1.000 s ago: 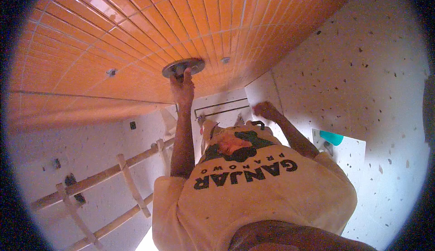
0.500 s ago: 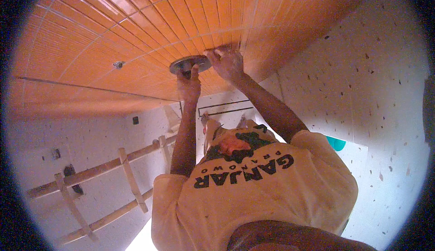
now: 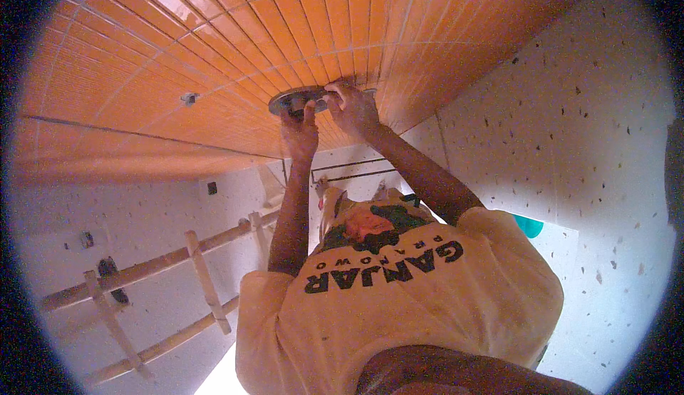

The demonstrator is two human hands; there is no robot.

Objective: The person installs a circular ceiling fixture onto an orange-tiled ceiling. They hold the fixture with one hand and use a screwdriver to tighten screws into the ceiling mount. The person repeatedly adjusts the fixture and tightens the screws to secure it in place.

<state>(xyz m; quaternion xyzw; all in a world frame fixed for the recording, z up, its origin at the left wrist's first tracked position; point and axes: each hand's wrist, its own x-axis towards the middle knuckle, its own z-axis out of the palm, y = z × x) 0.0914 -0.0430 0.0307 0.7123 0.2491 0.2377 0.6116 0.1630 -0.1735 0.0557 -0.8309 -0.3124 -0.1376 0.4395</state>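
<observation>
A round grey metal disc (image 3: 296, 100) sits flat against the orange tiled surface (image 3: 214, 53) that fills the top of the picture. Both my arms reach up to it from my yellow shirt (image 3: 406, 302). My left hand (image 3: 301, 130) grips the disc's near rim from below. Beside it, my right hand (image 3: 350, 107) holds the disc's right edge, with its fingers curled over the rim. The hands hide the right part of the disc.
A wooden ladder (image 3: 142, 281) lies across the lower left against a white speckled wall (image 3: 570, 145). A small fitting (image 3: 189, 98) sits in the orange tiles left of the disc. A dark rail (image 3: 356, 168) and a teal object (image 3: 529, 225) lie behind my arms.
My right hand rose from beside my shoulder to the disc and now grips its right edge. My left hand stayed on the disc. The view shifted slightly.
</observation>
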